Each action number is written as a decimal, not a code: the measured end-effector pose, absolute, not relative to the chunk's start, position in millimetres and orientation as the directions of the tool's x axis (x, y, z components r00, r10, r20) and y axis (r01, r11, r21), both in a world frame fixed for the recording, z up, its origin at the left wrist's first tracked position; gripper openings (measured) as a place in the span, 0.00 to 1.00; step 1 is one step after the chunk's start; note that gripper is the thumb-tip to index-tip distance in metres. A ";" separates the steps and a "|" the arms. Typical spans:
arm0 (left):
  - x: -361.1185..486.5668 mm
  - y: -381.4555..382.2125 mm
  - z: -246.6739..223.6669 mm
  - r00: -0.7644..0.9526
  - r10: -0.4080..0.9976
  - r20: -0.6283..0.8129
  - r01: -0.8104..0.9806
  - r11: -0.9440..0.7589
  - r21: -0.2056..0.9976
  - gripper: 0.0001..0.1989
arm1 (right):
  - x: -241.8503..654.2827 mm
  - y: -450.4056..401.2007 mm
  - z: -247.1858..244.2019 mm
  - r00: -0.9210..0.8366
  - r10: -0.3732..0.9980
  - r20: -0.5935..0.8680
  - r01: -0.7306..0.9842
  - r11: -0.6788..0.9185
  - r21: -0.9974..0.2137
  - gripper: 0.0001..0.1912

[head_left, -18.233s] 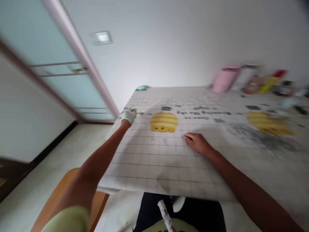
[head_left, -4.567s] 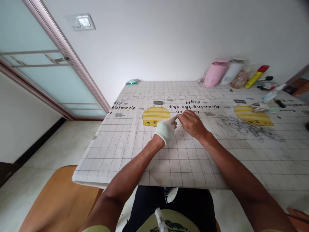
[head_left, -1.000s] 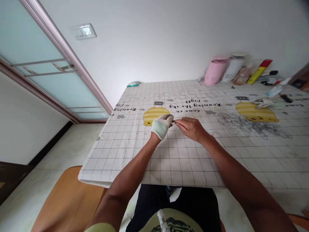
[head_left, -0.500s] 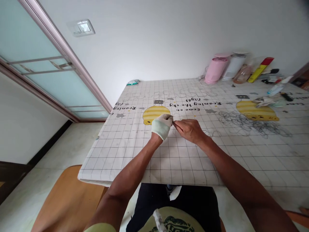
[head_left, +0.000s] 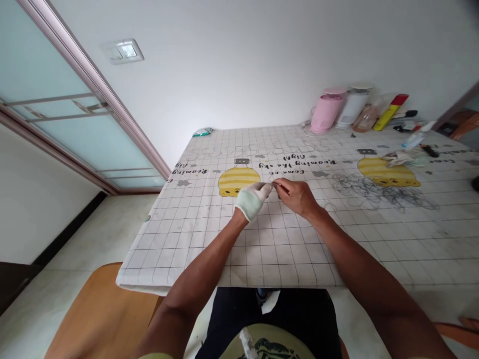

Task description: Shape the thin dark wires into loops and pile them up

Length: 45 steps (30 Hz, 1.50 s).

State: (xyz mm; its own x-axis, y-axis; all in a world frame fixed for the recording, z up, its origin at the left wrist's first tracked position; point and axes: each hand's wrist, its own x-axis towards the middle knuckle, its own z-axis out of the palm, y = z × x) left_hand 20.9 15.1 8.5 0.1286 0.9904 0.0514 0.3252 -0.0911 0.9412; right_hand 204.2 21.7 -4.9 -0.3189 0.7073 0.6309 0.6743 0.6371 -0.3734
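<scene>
1. From here I judge it under way: a thin dark piece [head_left: 274, 183] — too small to identify — seems pinched between the hands, above the tablecloth [head_left: 295, 259].
2. Two hands: gloved left hand [head_left: 251, 199], bare right hand [head_left: 297, 197], both narrowed at the fingertips.
3. Seemingly left: one tangle of strands [head_left: 396, 197], right — nothing I'd call finished.
4. Far right: one pink cylinder [head_left: 326, 113], one white cylinder [head_left: 352, 108].

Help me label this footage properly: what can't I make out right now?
In the head view:
What, if anything, the left hand and right hand pinch: too small, fingers cover it.
Balloon print: lower right part behind the left hand.
Chair: cut off by the bottom edge.
Black thing: cut off by the right edge.
</scene>
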 end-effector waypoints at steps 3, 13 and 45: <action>27.7 15.3 0.7 0.237 0.971 -0.042 0.251 -0.020 0.968 0.13 | 204.3 22.3 -4.2 -0.293 0.713 0.636 0.670 0.628 -0.395 0.13; 16.4 15.2 11.2 0.030 0.996 -0.080 -0.032 0.081 0.996 0.10 | 208.4 22.7 -6.4 -0.367 0.659 0.656 0.649 0.687 -0.327 0.15; -20.4 27.3 19.5 0.281 0.959 -0.036 0.157 -0.009 0.988 0.11 | 200.5 13.7 -13.9 -0.617 0.627 0.476 0.467 0.778 -0.419 0.14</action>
State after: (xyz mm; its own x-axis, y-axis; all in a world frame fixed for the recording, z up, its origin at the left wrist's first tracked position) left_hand -20.4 27.3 19.5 0.2814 0.9589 -0.0364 0.1572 -0.0086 0.9875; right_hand 200.5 13.7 -13.9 -0.6172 0.6266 0.4759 0.4673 0.7785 -0.4190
